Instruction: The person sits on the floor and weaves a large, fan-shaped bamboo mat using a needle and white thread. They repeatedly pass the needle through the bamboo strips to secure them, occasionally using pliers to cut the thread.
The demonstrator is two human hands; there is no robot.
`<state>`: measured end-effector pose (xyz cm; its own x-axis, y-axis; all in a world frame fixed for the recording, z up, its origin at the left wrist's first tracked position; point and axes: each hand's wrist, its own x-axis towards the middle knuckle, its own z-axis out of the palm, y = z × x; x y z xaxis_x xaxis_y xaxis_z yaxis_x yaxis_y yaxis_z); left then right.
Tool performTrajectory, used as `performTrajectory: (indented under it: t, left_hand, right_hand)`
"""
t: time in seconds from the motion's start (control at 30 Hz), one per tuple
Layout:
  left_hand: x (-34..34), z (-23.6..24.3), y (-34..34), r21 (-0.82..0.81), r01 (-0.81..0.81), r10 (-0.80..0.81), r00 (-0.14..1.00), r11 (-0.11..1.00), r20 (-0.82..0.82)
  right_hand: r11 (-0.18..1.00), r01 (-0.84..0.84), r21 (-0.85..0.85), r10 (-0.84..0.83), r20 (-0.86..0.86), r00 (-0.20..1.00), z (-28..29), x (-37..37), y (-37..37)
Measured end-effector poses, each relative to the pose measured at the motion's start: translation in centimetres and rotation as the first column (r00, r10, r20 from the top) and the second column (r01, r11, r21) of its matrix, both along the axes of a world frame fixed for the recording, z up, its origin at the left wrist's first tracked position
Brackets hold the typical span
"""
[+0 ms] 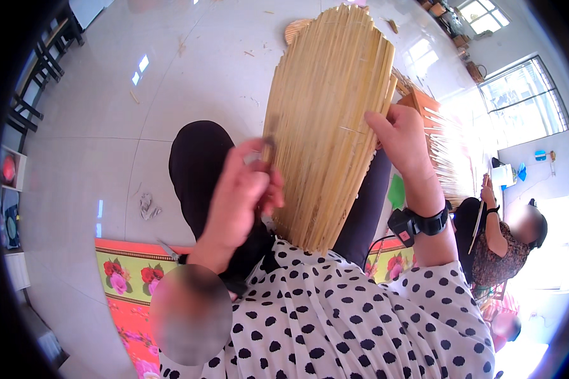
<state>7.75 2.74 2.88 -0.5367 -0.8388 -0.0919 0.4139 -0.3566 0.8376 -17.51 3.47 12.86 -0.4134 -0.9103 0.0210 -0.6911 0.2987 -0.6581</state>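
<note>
A long mat of straw-coloured strips (325,126), laid side by side and stepped to a narrow far end, leans across my lap and knees. Its near end rests against my dotted clothing. My right hand (401,136) grips its right edge, thumb on top and the other fingers mostly hidden underneath. At the left edge, my left hand (246,186) is curled and blurred by motion. Something small and dark (270,144) shows at its fingertips, too smeared to name.
A red floral cloth (123,309) lies beneath me. Scraps (148,207) litter the tiled floor. To the right, many thin pale sticks (452,158) lie beside an orange-brown box (417,101). Another person (502,246) sits there holding a stick. Dark-legged furniture (38,76) stands at far left.
</note>
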Motion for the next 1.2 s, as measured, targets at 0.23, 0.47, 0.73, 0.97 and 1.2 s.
performTrajectory:
  t: [0.23,0.47,0.73,0.97,1.2]
  left_hand:
    - [-5.9,-3.0,0.9,-0.644,0.129,0.037,0.971,0.754,0.237]
    - [-7.5,-2.4,0.9,-0.681,0.135,0.075,0.960,0.720,0.269]
    - [-7.9,-2.0,1.2,-0.713,0.081,0.133,0.962,0.697,0.240]
    - [-7.8,-2.1,1.4,-0.700,0.077,0.129,0.963,0.710,0.237]
    - [-8.0,-1.7,1.6,-0.729,0.031,0.177,0.962,0.684,0.207]
  right_hand:
    - [0.999,0.008,-0.031,-0.006,0.044,0.999,-1.0,-0.8,0.2]
    - [1.000,-0.019,-0.020,0.020,0.089,0.996,-1.0,-1.2,0.7]
    - [0.999,-0.025,-0.024,0.028,0.111,0.993,-1.0,-0.9,0.7]
    - [1.000,-0.014,-0.014,0.015,0.078,0.997,-1.0,-0.7,0.6]
    - [1.000,-0.002,-0.011,0.003,0.059,0.998,-1.0,-0.6,0.6]
